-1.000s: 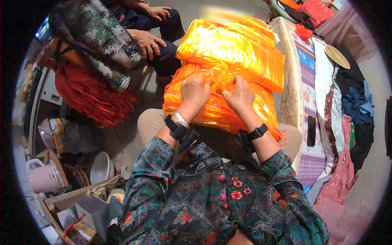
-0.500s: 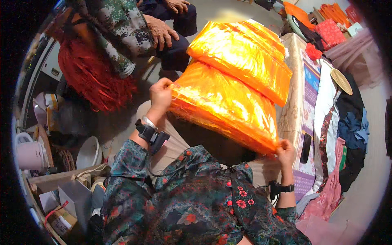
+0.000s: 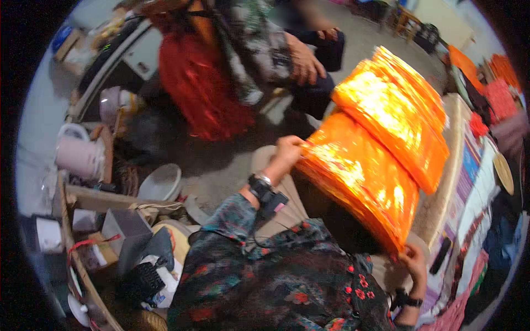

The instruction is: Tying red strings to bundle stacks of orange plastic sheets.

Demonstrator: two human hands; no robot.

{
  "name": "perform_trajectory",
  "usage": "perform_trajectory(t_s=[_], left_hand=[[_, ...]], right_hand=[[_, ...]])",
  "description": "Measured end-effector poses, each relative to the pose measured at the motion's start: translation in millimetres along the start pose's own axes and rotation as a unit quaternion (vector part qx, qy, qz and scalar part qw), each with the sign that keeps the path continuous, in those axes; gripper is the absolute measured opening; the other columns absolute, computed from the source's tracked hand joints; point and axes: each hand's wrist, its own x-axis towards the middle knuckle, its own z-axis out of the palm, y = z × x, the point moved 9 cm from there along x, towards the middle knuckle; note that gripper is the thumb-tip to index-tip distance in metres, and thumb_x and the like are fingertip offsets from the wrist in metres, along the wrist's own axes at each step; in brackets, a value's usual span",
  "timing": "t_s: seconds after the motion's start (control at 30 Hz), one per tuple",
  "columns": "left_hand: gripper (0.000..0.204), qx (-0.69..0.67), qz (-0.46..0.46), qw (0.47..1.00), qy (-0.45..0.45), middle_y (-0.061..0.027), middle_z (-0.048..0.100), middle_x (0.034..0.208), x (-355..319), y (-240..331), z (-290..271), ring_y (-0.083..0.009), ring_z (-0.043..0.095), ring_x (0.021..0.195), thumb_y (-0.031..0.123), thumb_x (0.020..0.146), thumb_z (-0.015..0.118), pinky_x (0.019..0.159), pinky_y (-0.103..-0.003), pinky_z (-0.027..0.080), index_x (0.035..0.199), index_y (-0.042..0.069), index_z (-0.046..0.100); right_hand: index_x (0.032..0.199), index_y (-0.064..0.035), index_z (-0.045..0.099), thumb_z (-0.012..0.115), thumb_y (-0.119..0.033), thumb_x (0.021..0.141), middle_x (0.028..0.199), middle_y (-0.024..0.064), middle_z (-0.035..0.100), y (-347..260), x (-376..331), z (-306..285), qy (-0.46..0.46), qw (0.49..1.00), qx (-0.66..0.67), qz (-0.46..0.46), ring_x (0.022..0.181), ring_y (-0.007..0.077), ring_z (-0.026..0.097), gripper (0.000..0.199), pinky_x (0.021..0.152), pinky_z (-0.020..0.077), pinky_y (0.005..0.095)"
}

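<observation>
At frame centre, the left hand point(image 3: 287, 150) reaches up, fingers closed on the left end of a tilted stack of shiny orange sheets point(image 3: 359, 176). The right hand point(image 3: 414, 263), lower right, wrist bent, pinches its lower corner. A second orange stack point(image 3: 395, 107) lies just above, on the table point(image 3: 441, 198).

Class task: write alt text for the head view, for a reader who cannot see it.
A person's left hand and right hand grip opposite ends of a shiny orange stack of sheets over their lap, beside a second orange stack. Another seated person's hand rests nearby.
</observation>
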Motion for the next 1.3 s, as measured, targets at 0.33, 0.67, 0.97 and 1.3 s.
perform_trajectory(t_s=[0.33, 0.67, 0.97, 1.3], left_hand=[[0.014, 0.217, 0.182, 0.947, 0.15, -0.001, 0.058, 0.063, 29.3, 53.2, -134.1, -0.0119, 0.052, 0.051, 0.006, 0.073, 0.063, 0.048, -0.027, 0.043, 0.086, 0.0, 0.063], [0.024, 0.832, 0.253, 0.448, 0.207, -0.007, 0.056, 0.1, 88.1, 186.1, -217.8, -0.0246, 0.045, 0.11, 0.011, 0.074, 0.055, 0.105, -0.048, 0.022, 0.095, 0.006, 0.065], [0.012, 0.707, 0.342, 0.619, 0.028, -0.0088, 0.061, 0.07, 64.9, 127.9, -169.1, -0.0277, 0.057, 0.074, 0.016, 0.072, 0.056, 0.077, -0.042, 0.045, 0.07, 0.012, 0.067], [0.032, 0.012, 0.044, 0.963, -0.267, 0.0034, 0.049, 0.056, -111.7, 40.6, 90.3, -0.0064, 0.045, 0.048, 0.026, 0.092, 0.048, 0.045, -0.022, 0.036, 0.07, 0.004, 0.055]], right_hand=[[0.1, -0.0015, 0.056, 0.044, -0.011, 0.091, 0.082, 0.0034, 0.054, -64.5, -1.9, -48.8, 0.206, 0.974, 0.079, -0.057, 0.066, 0.0078, 0.046, 0.018, 0.055, 0.0384, 0.022], [0.093, -0.0053, 0.058, 0.047, -0.007, 0.088, 0.062, -0.0011, 0.049, -104.1, 10.1, -1.8, 0.19, 0.978, 0.003, -0.084, 0.049, 0.0062, 0.044, 0.013, 0.043, 0.0327, 0.02], [0.09, -0.0025, 0.06, 0.048, -0.007, 0.086, 0.064, 0.0045, 0.057, -148.1, 11.4, 3.6, 0.136, 0.967, 0.129, -0.174, 0.05, 0.0095, 0.051, 0.013, 0.045, 0.0384, 0.0209], [0.101, -0.0003, 0.059, 0.047, -0.012, 0.09, 0.087, 0.0073, 0.064, -259.6, 13.1, 166.9, -0.249, 0.902, 0.321, -0.148, 0.064, 0.0098, 0.058, 0.02, 0.052, 0.0425, 0.0211]])
